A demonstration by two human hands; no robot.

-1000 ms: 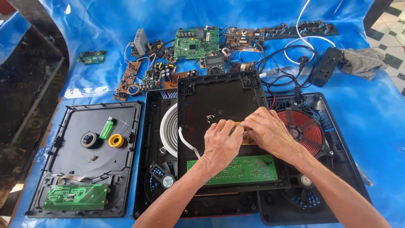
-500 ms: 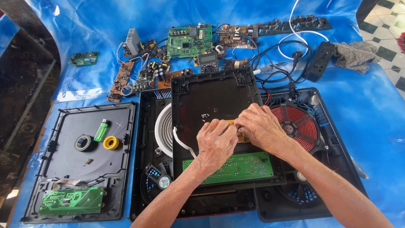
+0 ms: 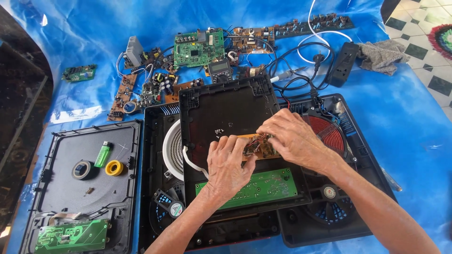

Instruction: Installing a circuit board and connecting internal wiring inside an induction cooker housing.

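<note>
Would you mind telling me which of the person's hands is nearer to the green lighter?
The left hand is nearer: the green lighter lies off to its left on the grey panel. The right hand is farther away, beyond the left one.

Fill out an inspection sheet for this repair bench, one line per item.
Surface: blue tarp, wrinkled.
Job's things: small brown circuit board on black panel; green board below.
Clutter: loose boards, green lighter, yellow tape roll, grey rag.
Grippers: left hand and right hand both on the brown board.
Cables: black and white cords at power strip.
Surroundings: tiled floor.
</note>
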